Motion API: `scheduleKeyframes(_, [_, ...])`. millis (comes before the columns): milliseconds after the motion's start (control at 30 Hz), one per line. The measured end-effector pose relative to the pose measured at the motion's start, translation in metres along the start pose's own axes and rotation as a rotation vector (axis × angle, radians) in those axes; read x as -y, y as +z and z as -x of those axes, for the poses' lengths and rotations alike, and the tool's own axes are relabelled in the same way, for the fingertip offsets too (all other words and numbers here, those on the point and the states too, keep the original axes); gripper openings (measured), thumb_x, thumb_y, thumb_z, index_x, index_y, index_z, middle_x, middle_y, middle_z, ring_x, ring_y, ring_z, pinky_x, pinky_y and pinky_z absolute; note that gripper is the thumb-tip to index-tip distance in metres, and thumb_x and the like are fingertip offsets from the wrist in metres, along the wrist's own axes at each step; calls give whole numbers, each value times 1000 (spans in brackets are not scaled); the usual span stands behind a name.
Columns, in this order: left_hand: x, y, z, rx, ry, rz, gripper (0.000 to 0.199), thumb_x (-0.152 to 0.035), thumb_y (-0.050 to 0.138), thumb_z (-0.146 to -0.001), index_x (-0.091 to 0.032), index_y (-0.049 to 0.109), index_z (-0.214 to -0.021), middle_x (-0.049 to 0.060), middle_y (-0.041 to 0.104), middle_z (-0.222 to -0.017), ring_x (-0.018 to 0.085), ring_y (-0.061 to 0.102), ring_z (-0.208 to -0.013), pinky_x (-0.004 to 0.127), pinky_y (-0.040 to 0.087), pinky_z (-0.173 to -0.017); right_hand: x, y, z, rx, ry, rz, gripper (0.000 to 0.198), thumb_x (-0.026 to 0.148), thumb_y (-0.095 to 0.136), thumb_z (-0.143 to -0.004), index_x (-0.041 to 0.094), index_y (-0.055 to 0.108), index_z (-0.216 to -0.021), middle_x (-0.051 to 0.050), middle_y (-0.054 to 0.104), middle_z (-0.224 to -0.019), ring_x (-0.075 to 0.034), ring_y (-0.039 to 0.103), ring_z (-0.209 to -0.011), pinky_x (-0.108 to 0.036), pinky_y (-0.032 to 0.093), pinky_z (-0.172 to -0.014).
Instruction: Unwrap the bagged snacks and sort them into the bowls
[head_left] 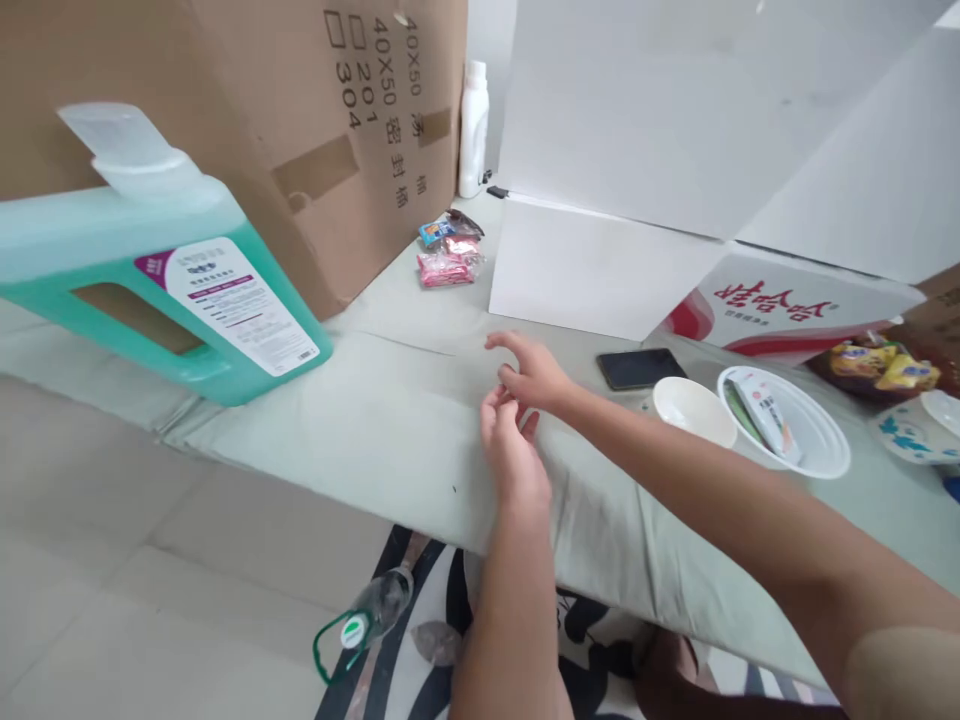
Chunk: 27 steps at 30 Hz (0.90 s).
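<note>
Both my hands are together over the cloth-covered table (420, 420), near its front edge. My left hand (516, 460) has its fingers curled up and pressed together; what they hold, if anything, is hidden. Just above it my right hand (534, 372) has its index finger stretched out and its thumb apart, its lower fingers close to the left fingertips. Nothing shows between the right thumb and index finger. A thin dark line (409, 345), a thread or a crease, runs across the cloth to the left of my hands.
At left stand a green liquid jug (277, 320) and a large carton (300, 120). Small packets (446, 262) and a white bottle (473, 130) are farther back. White boxes (585, 270), a phone (640, 369), a cup (694, 410) and a bowl (829, 440) are right. A plastic bottle (386, 605) lies below.
</note>
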<state>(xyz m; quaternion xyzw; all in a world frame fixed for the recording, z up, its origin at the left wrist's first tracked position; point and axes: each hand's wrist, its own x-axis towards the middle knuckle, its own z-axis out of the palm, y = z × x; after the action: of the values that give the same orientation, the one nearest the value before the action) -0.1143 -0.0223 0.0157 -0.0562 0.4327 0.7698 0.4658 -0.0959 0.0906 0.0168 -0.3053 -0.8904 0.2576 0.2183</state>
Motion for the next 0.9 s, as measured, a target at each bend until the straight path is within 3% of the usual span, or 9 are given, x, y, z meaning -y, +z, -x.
scheduleKeyframes(167, [-3,-1,-23,-154,-115,84,25,-21,51,-84,-29,60,-106,7,56,-121,15,65,-108,28,52,-89,-13,38,-111,68,72,175,57,6,48,-77,12,55,-133,-17,57,-140,-31,59,-121,-49,46,-103])
scheduleKeyframes(300, [0,-7,-41,-139,-128,46,27,-32,55,-84,-32,60,-111,9,55,-121,19,64,-114,32,52,-93,-21,53,-184,90,29,281,73,4,56,-75,16,47,-147,-17,40,-156,-35,38,-144,-51,38,-112])
scheduleKeyframes(400, [1,-12,-50,-133,-119,48,29,-36,60,-82,-32,62,-111,9,55,-119,19,65,-110,33,52,-92,-28,62,-225,85,98,389,84,7,60,-77,23,36,-156,-15,19,-167,-40,19,-153,-60,25,-117])
scheduleKeyframes(500, [-1,-12,-57,-125,-129,76,28,-32,63,-79,-31,65,-106,8,56,-111,16,66,-94,32,51,-88,-36,71,-240,148,93,458,84,10,62,-79,25,34,-157,-17,19,-167,-45,29,-146,-66,27,-112])
scheduleKeyframes(633, [-8,-6,-64,-154,-87,88,23,-26,62,-69,-25,62,-91,2,51,-80,11,53,-65,28,45,-69,-32,79,-217,168,13,582,69,13,61,-82,23,47,-149,-19,44,-151,-45,37,-137,-62,29,-108])
scheduleKeyframes(700, [-13,-3,-65,-170,-5,82,15,-26,59,-65,-24,56,-80,-1,43,-69,10,46,-59,26,39,-61,-22,76,-189,172,-10,614,63,15,56,-87,27,47,-148,-18,47,-148,-42,40,-134,-58,31,-106])
scheduleKeyframes(900, [-43,-16,-50,-106,409,-73,13,-28,55,-63,-23,43,-65,-3,29,-59,13,33,-54,30,28,-57,3,51,-53,182,-123,527,44,23,48,-93,26,56,-136,-14,46,-150,-38,43,-132,-51,39,-98])
